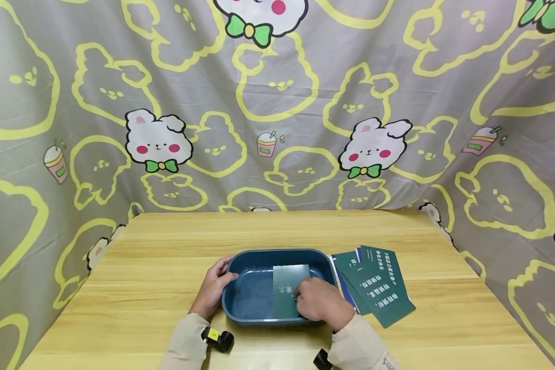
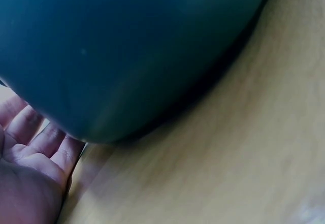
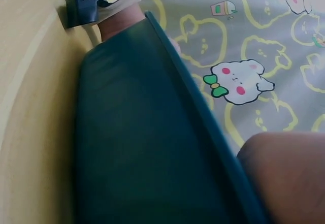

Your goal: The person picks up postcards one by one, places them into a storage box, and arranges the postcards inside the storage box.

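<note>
A dark blue rectangular basin (image 1: 252,295) with rounded corners stands on the table. My left hand (image 1: 213,288) holds its left end, thumb over the rim. In the left wrist view, the fingers of the left hand (image 2: 35,148) lie along the basin's outer wall (image 2: 127,56). Inside the basin is a dark green printed card (image 1: 284,288). My right hand (image 1: 321,303) reaches over the near right rim with curled fingers and grips the card at its right side; the fingertips are hidden. The right wrist view shows the basin's long side (image 3: 137,122) and a blurred part of the right hand (image 3: 289,178).
Several dark green cards (image 1: 379,288) with white lettering lie fanned and overlapping just right of the basin, with blue-edged ones underneath. The wooden table (image 1: 166,246) runs back to a grey patterned curtain (image 1: 300,103), which hangs along the back and both sides.
</note>
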### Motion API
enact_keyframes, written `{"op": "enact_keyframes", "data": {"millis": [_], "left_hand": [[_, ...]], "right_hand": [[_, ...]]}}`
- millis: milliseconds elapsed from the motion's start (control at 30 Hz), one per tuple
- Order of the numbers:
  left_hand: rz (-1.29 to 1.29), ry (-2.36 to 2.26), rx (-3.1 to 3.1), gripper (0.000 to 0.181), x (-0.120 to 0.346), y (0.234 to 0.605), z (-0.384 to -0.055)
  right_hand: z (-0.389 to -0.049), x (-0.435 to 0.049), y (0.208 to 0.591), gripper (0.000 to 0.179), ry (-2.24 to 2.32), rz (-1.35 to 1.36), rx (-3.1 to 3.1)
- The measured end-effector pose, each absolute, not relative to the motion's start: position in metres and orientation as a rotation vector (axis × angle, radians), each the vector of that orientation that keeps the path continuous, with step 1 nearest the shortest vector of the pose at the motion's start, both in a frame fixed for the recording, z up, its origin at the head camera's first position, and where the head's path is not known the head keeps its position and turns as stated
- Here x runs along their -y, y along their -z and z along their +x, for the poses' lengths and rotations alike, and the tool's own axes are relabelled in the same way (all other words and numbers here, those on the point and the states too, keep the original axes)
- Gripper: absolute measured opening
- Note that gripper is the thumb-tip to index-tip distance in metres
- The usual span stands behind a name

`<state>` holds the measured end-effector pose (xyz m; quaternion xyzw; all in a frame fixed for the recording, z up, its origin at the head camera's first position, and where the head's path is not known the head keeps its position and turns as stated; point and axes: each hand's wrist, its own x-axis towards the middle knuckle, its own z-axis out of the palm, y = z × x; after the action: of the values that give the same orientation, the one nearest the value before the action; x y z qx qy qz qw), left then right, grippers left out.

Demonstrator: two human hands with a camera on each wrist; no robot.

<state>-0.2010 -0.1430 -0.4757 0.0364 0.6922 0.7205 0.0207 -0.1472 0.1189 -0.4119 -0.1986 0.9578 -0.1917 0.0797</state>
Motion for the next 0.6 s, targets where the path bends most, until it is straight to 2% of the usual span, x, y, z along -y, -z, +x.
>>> {"op": "enact_keyframes", "data": {"millis": [100,233,400,600], "left_hand": [[0.115,-2.236,-2.137,0.047,0.142,0.476,-0.202],[0.130,-2.233,-2.135,0.047,0.142,0.474,-0.203],[0.129,-2.232,-2.128,0.046,0.142,0.474,-0.203],[0.121,-2.226,-2.122,0.046,0.144,0.475,-0.202]], "right_hand": [[-0.149,-0.127,0.409,0.027,0.732,-0.608,-2.889],[-0.155,-0.141,0.402,0.017,0.942,-0.589,-2.987],[-0.161,-0.160,0.395,0.005,1.083,-0.445,-3.114],[-0.166,-0.186,0.391,0.003,1.107,-0.252,-3.134]]}}
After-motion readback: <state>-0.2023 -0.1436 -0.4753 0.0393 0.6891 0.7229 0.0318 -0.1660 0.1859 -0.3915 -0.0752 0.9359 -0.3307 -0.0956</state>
